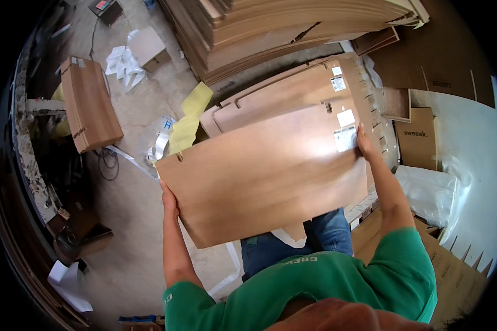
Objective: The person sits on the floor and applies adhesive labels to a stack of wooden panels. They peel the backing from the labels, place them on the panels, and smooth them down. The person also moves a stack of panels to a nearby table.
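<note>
A wide, flattened cardboard box (265, 171) spans the space in front of my body, tilted up to the right. It has small notches along its far edge and white labels near its right end. My left hand (170, 199) grips its left edge, while my right hand (364, 142) is closed round the right edge beside the labels. Both thumbs or fingertips are partly hidden by the board. Just beyond it lie more flat cardboard pieces (284, 91) with similar notches and labels.
A tall stack of cardboard sheets (248, 44) rises at the far side. Yellow paper (190, 121) and white strapping (160, 146) lie left of the board. Further left is a bundle of flat cardboard (91, 105). A plastic-wrapped package (428, 190) and upright carton (417, 138) stand right.
</note>
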`<move>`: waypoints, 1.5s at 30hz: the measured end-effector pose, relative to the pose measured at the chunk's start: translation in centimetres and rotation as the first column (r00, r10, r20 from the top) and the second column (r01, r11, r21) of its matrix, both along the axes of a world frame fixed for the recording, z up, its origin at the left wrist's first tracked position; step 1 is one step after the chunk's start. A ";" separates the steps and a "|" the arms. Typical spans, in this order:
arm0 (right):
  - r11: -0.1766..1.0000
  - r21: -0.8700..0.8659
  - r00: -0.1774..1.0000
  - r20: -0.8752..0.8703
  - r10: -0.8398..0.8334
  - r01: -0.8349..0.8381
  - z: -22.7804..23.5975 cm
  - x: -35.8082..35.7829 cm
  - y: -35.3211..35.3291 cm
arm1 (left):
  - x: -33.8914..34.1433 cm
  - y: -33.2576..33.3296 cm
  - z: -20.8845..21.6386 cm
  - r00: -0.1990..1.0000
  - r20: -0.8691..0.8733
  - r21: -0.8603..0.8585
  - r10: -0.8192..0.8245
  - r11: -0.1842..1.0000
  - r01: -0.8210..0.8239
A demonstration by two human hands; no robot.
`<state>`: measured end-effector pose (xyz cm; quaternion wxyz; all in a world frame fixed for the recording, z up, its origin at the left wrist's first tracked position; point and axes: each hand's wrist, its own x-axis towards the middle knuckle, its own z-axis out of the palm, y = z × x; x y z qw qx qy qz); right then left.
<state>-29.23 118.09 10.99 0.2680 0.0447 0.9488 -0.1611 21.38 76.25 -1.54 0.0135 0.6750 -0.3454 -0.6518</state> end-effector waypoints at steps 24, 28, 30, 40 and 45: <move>0.917 0.243 0.882 -0.280 0.379 -0.317 -23.6 -23.7 -0.4 | -19.6 3.3 -11.8 0.954 0.183 -0.164 -0.237 0.949 0.268; 0.936 0.076 0.783 -0.528 0.330 -0.343 -21.2 -17.3 -1.3 | -16.7 4.1 -9.9 0.970 0.157 -0.167 -0.185 0.963 0.210; 0.839 0.168 0.672 -0.526 0.521 -0.518 -18.1 -10.0 -1.9 | -13.5 4.8 -7.8 0.982 0.164 -0.152 -0.089 0.982 0.114; 0.945 0.141 0.953 -0.032 0.301 -0.294 -6.7 21.9 21.2 | 12.9 14.7 4.9 0.809 0.120 0.211 -0.575 0.811 0.545; 0.933 0.260 0.954 0.229 0.191 -0.249 -0.9 26.8 17.3 | 27.4 20.8 6.0 0.724 0.332 0.143 -0.604 0.791 0.595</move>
